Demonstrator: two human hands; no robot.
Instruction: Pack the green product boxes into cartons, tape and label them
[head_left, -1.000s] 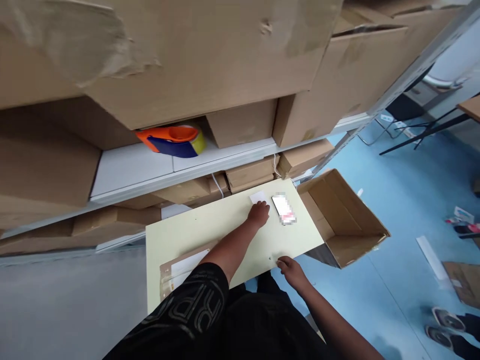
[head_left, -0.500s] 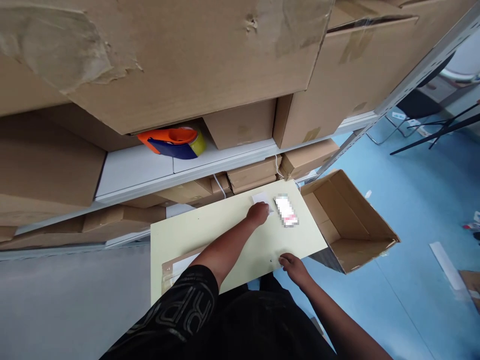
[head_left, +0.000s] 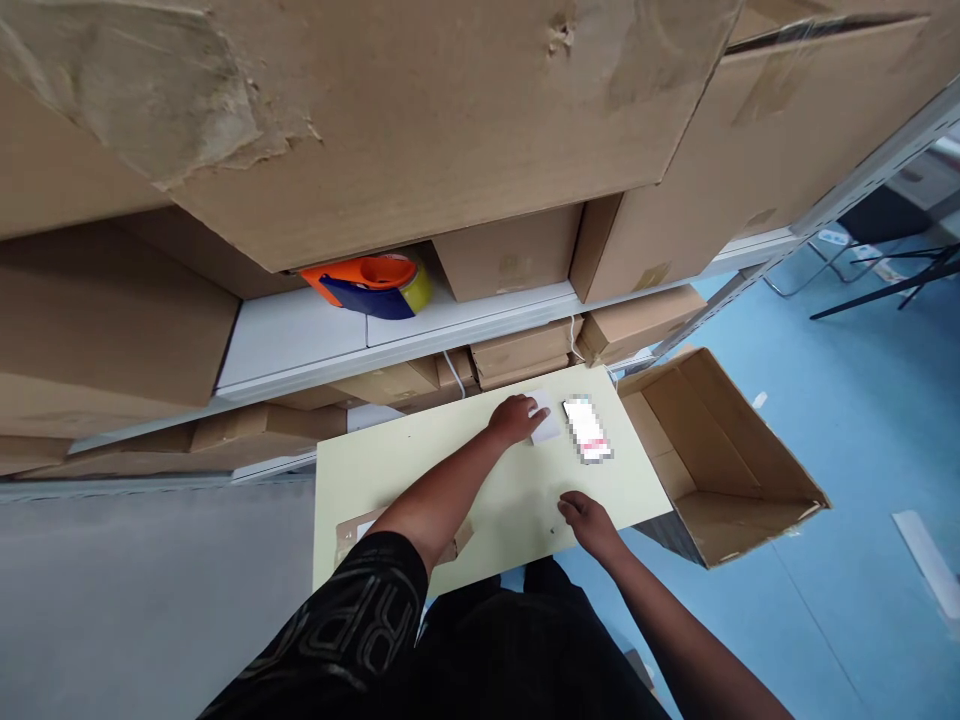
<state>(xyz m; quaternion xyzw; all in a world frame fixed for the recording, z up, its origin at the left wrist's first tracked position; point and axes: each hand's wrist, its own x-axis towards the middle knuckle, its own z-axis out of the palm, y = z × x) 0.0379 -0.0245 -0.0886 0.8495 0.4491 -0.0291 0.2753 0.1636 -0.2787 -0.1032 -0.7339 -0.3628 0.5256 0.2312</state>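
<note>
White rectangular paper slip (head_left: 547,429) | near far edge, cream oblong desk (head_left: 375,460) | touched by left hand (head_left: 514,420), grasp unclear | light pressure advised

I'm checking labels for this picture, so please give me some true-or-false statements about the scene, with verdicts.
1. The person's left hand touches the flat white rectangular paper. True.
2. The open brown cardboard box stands on the pale-yellow rectangular tabletop. False: it is beside it, on the right.
3. The rounded orange, blue and yellow object rests on the white shelf. True.
4. The right hand holds the paper. False: it is apart from it, by the tabletop's near edge.
5. The flat rectangular object with a pixelated white face lies on the tabletop. True.
</note>
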